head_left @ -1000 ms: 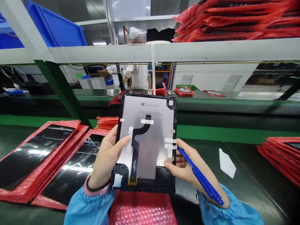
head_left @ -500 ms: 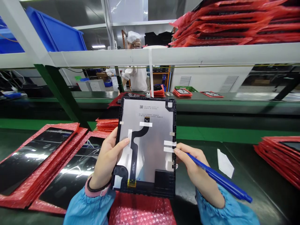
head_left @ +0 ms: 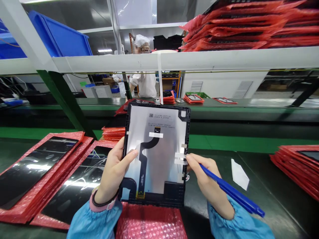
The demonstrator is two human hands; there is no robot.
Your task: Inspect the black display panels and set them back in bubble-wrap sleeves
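Note:
A tablet screen panel (head_left: 169, 139) is held up in front of me, its silver back facing me inside a black frame. A black ribbon cable (head_left: 142, 162) runs down it. My left hand (head_left: 114, 166) grips the panel's left edge, thumb on the silver back. At the right edge, the thumb and fingertips of my right hand (head_left: 206, 176) pinch together beside white tape strips (head_left: 179, 161); whether they hold the tape or the frame I cannot tell. A blue pen (head_left: 234, 191) rests within the same hand and points down to the right.
Screens in red bubble-wrap sleeves (head_left: 72, 146) lie to the left. Below the panel is a red bubble-wrap bag (head_left: 152, 224). A white paper piece (head_left: 239, 174) and a red-sleeved stack (head_left: 295, 169) lie at right. Overhead, a shelf (head_left: 224, 61) carries more stacks. A person (head_left: 147, 83) stands beyond.
The panel has tilted slightly clockwise, its top right corner shifting right. My right fingertips have moved slightly along with the edge, and the pen's far end has dropped a little.

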